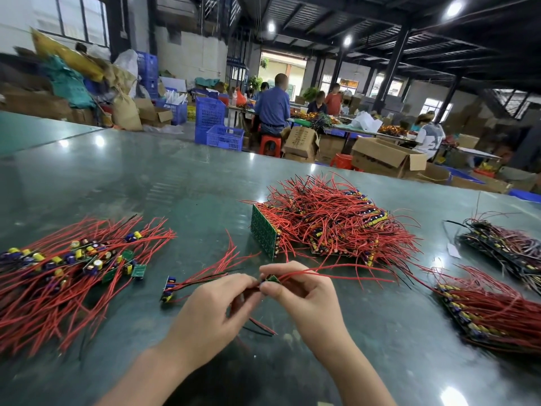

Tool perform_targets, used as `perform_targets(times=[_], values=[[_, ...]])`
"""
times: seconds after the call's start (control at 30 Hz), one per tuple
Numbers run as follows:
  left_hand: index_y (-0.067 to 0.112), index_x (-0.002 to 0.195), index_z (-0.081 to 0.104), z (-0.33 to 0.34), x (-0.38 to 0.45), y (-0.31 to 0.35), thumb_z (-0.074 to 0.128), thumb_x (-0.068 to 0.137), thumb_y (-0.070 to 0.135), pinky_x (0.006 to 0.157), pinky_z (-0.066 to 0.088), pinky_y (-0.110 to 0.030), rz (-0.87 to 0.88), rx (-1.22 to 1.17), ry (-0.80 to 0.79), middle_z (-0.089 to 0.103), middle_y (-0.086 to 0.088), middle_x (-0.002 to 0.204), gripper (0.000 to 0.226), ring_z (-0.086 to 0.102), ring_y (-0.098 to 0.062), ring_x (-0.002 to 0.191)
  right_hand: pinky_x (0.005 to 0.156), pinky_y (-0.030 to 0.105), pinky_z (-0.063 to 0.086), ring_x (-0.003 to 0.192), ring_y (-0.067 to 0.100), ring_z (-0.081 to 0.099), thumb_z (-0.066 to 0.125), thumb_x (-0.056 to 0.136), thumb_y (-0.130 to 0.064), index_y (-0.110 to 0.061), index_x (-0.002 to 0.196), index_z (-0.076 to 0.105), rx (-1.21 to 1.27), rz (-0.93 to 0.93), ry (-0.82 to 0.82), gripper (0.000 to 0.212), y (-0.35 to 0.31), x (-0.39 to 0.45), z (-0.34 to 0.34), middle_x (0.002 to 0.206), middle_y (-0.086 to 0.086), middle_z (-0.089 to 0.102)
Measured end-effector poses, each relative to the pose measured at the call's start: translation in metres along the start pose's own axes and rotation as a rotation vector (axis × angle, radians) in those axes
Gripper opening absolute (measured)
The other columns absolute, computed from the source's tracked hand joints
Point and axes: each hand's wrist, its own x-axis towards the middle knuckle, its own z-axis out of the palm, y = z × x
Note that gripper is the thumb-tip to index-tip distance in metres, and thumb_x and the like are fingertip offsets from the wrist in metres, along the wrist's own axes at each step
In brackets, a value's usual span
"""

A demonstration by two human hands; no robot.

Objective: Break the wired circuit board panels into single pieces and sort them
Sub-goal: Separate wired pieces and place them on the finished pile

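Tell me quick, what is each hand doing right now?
Left hand: pinching one end of a small strip of boards.
Right hand: pinching the other end, red wires trailing from it.

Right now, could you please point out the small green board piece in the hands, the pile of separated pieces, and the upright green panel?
small green board piece (273, 278), head view, on its green face between the fingertips.
pile of separated pieces (85, 257), head view, on its capacitors.
upright green panel (263, 231), head view, on its solder-side face.

Dark-beamed workshop with ceiling lamps (454, 8), blue crates (209, 112), cardboard boxes (386, 156).
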Motion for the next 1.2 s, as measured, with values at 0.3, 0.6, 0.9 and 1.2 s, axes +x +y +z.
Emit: perform_targets(times=[0.3,0.6,0.9,1.2], values=[[0.022,0.06,0.06,0.007,0.001,-0.001,0.062,0.086,0.036,0.052,0.036,-0.015,-0.088,-0.073,0.1,0.056,0.01,0.055,0.03,0.048,0.001,0.05,0.07,0.016,0.045,0.074,0.008,0.062,0.072,0.074,0.008,-0.02,0.083,0.074,-0.075,-0.152,0.173,0.029,0.006,-0.005,0.013,0.077,-0.003,0.066],[0.043,0.087,0.069,0.007,0.003,-0.011,0.062,0.089,0.031,0.05,0.033,-0.015,-0.297,-0.356,-0.108,0.057,0.006,0.058,0.014,0.043,0.001,0.051,0.07,0.018,0.046,0.073,0.009,0.062,0.072,0.074,0.008,-0.022,0.08,0.073,-0.089,-0.09,0.197,0.03,0.007,0.0,0.005,0.076,-0.002,0.065],[0.037,0.085,0.07,-0.006,0.006,-0.014,0.057,0.091,0.034,0.061,0.039,-0.023,-0.251,-0.309,-0.217,0.057,0.011,0.054,0.014,0.048,0.0,0.055,0.068,0.013,0.049,0.072,0.002,0.065,0.071,0.076,0.005,-0.022,0.076,0.075,0.029,0.094,0.222,0.027,0.006,0.008,-0.014,0.078,-0.004,0.074],[0.035,0.071,0.068,-0.018,0.008,-0.019,0.064,0.089,0.026,0.06,0.04,-0.017,-0.324,-0.206,-0.219,0.061,0.01,0.051,0.02,0.049,0.001,0.053,0.067,0.008,0.047,0.075,0.0,0.067,0.069,0.079,0.0,-0.02,0.08,0.076,0.051,0.128,0.324,0.021,0.003,0.014,-0.047,0.081,-0.004,0.075]])
